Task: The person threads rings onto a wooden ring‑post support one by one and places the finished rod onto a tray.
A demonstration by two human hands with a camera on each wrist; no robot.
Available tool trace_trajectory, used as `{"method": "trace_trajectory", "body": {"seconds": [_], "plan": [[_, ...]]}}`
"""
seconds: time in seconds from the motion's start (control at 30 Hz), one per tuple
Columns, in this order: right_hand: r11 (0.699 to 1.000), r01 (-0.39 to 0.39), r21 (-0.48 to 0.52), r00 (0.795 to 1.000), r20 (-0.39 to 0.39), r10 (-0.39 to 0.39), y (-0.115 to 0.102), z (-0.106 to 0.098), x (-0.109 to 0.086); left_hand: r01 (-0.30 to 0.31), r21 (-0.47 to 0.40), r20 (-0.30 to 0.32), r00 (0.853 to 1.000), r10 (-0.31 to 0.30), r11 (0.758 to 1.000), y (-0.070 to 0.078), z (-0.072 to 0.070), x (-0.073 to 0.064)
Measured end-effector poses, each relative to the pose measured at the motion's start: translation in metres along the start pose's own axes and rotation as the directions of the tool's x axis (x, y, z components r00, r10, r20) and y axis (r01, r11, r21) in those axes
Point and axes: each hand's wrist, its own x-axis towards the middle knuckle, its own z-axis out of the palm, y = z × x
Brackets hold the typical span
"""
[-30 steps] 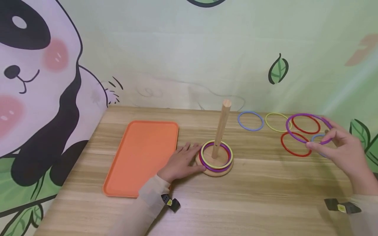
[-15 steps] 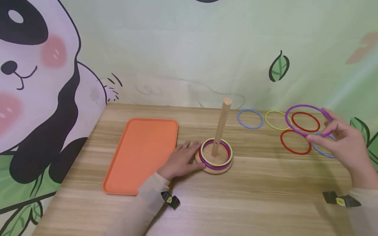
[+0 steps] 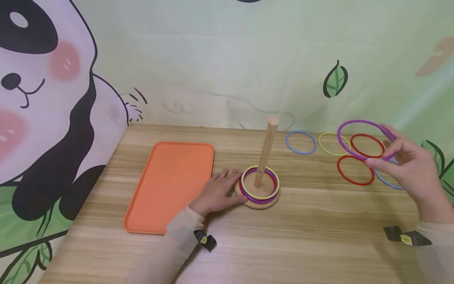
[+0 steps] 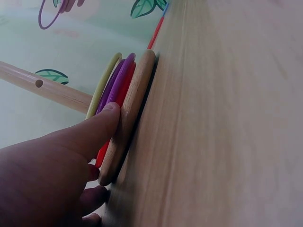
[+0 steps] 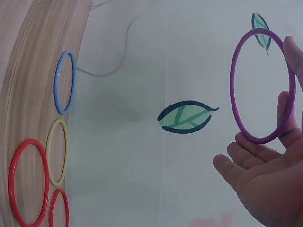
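A round wooden base (image 3: 260, 206) with an upright wooden peg (image 3: 267, 152) stands mid-table. Around the peg's foot lie stacked rings, a yellow ring (image 4: 100, 87) on top, purple and red below. My left hand (image 3: 218, 193) rests against the base's left side with spread fingers; in the left wrist view its thumb (image 4: 111, 111) touches the rings' edge. At the right, my right hand (image 3: 413, 169) pinches a purple ring (image 5: 232, 80) between thumb and fingers, raised above the table and apart from the peg.
Behind and below the raised ring lie a blue ring (image 3: 301, 154), a yellow ring (image 3: 335, 155), two red rings (image 3: 356, 184) and a second blue ring (image 3: 387, 184), partly hidden. An orange tray (image 3: 182, 143) lies left of the base. A painted wall (image 3: 213, 59) borders the table's back.
My right hand has lifted the purple ring higher and, most recently, moved it slightly left. My left hand stays at the base.
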Motion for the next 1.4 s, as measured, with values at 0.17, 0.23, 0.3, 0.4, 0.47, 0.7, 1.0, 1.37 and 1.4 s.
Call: {"method": "trace_trajectory", "body": {"seconds": [0.17,0.23,0.3,0.4,0.47,0.7,1.0,1.37,1.4], "plan": [[0.986,0.056,0.156,0.998,0.024,-0.060,-0.003,0.009,0.002,0.003,0.005,0.002,1.000,-0.003,1.000,-0.001,0.001,-0.002],[0.977,0.074,0.202,0.996,0.037,-0.083,-0.004,0.012,0.002,0.001,0.006,0.001,1.000,-0.001,1.000,-0.001,0.002,-0.002],[0.978,0.074,0.193,0.995,0.046,-0.084,-0.005,0.014,0.003,-0.003,0.002,-0.003,1.000,0.003,1.000,-0.002,0.003,-0.002],[0.982,0.073,0.172,0.995,0.054,-0.083,-0.007,0.017,0.006,-0.008,0.007,-0.009,1.000,0.008,1.000,-0.002,0.003,-0.001],[0.981,0.077,0.176,0.994,0.061,-0.089,-0.009,0.018,0.009,-0.006,0.011,-0.009,1.000,0.007,1.000,-0.002,0.003,-0.001],[0.963,0.096,0.254,0.991,0.064,-0.115,-0.014,0.021,0.010,0.000,0.000,-0.004,1.000,0.000,1.000,0.001,0.002,-0.003],[0.933,0.152,0.327,0.983,0.046,-0.177,-0.019,0.022,0.011,-0.005,0.003,-0.004,1.000,0.005,1.000,0.002,0.001,-0.003],[0.906,0.183,0.381,0.975,0.049,-0.218,-0.023,0.024,0.014,-0.015,0.004,-0.006,1.000,0.015,1.000,-0.001,0.000,0.000],[0.903,0.184,0.388,0.974,0.049,-0.220,-0.024,0.025,0.015,-0.014,0.003,-0.007,1.000,0.014,1.000,-0.001,0.000,0.000]]}}
